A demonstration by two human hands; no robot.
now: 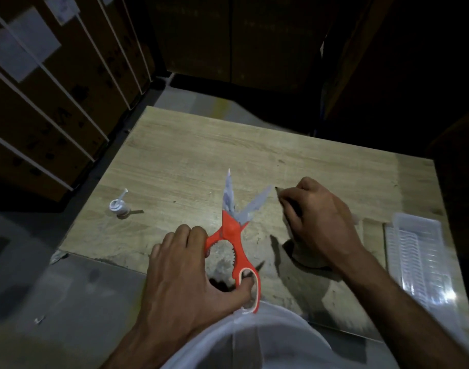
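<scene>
In the left hand (pixel 185 267), a pair of orange scissors (pixel 232 230), gripped by the handles: thumb hooked through the white-lined loop nearest the body, fingers curled round the other handle on the hand's far side. Blades spread wide into a V, pointing away from the hand across the wooden table (pixel 201 145), with a dark shadow of the handles on the board just under the thumb. Just off the tip of the blade nearer the right hand (pixel 321 217), a thin dark strip (pixel 281 194), pinched between that hand's curled fingertips and thumb. Too blurred to tell the material, or whether strip and blade tip touch. Right hand knuckles up, wrist low over the table, off to the side of the left hand, the open blades between the two. Beyond the left hand's outer side, well apart from it, a small white bottle (pixel 118 206) with a pointed nozzle, standing on the table. Past the right hand's outer side, near the forearm, a clear ribbed plastic tray (pixel 419 251) at the table's edge. Farther out past the bottle, stacked cardboard boxes (pixel 41 102) bound with white strapping. Below both wrists, close to the body, white cloth (pixel 254 342).
</scene>
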